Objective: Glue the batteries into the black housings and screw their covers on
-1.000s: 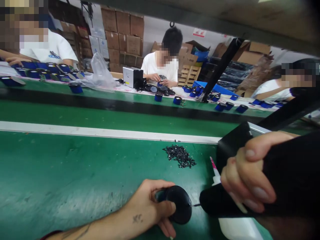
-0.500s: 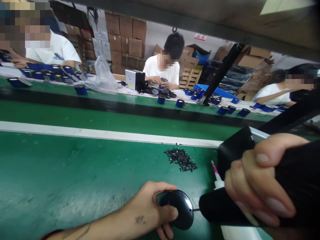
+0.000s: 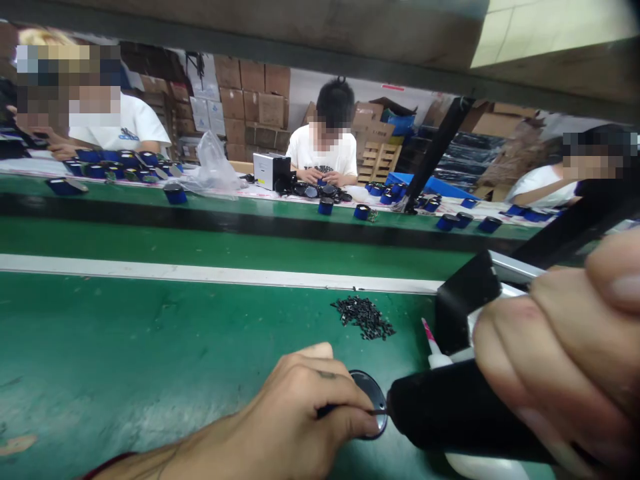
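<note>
Here, left hand: fingers pinched narrow on the round black part, which lies on the green bench. Right hand: fingers wrapped around the black driver, tip touching the part's edge. I note a pile of small black screws just beyond.
</note>
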{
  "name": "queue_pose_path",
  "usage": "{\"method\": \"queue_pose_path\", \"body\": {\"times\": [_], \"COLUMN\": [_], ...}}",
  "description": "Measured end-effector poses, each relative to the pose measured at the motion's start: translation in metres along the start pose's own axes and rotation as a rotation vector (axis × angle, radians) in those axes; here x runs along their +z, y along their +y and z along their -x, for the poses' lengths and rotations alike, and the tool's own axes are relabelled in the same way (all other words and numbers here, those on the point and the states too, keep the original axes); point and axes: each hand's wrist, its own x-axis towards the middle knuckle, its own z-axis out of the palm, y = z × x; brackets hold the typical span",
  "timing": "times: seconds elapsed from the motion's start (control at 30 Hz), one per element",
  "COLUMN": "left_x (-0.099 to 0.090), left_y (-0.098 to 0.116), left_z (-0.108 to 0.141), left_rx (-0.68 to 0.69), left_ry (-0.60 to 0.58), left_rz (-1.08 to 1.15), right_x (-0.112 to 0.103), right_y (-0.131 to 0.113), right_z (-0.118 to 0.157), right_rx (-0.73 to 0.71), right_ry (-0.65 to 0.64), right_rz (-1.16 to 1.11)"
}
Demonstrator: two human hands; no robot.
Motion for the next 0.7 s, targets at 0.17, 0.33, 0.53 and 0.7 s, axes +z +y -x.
{"method": "queue_pose_path", "body": {"times": [0.17,0.33,0.53,0.7], "left_x": [0.008,0.015,0.000,0.001], "left_y": [-0.001,-0.004,-0.003,0.002], "left_z": [0.004,0.006,0.010,0.008], "left_rx": [0.104,-0.153,0.038,0.095], "left_ry": [0.086,0.031,-0.075,-0.032], "left_rz": [0.030,0.230,0.008,0.038], "right_x": [0.010,-0.052,-0.099,-0.103], "right_y": [-0.009,-0.010,0.002,0.011], "right_z": [0.006,0.034,0.052,0.049], "right_rx": [0.044,0.257,0.271,0.264], "right_ry": [0.119,0.129,0.178,0.190], "right_rz": [0.067,0.201,0.203,0.233]}}
